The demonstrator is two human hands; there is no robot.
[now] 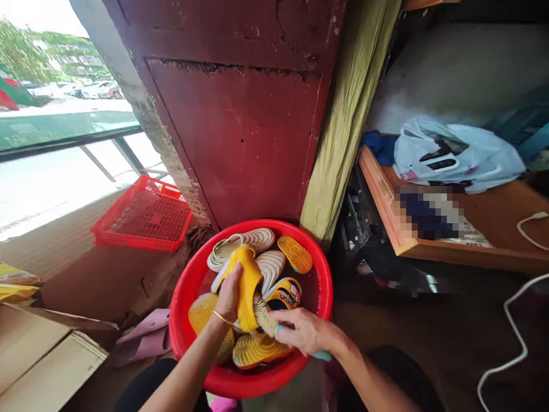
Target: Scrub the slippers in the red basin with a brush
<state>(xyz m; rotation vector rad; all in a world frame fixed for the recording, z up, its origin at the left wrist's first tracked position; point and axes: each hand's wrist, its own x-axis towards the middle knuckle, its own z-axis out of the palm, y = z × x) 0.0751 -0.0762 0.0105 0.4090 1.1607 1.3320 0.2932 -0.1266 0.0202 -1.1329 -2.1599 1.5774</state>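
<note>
Over a red basin (326, 289) my left hand (229, 294) grips a yellow clog (247, 286) from its left side. My right hand (302, 329) is closed round the light blue handle of a scrub brush (265, 316), whose pale bristles reach into the clog's opening. Several other shoes lie in the basin around and below the held clog. Among them are a cream clog (221, 252), a small yellow sole (295, 254), a yellow clog with a cartoon decoration (285, 293) and a sole-up yellow shoe (257, 350). My fingers partly hide the brush handle.
A maroon door (240, 143) stands behind the basin, beside a yellowish curtain (351, 114). A red plastic crate (146, 214) sits at left, with pink slippers (146, 337) and cardboard (47, 355) nearer. At right, a wooden table (506, 229) carries a plastic bag (458, 151); a white cable (514, 332) hangs below.
</note>
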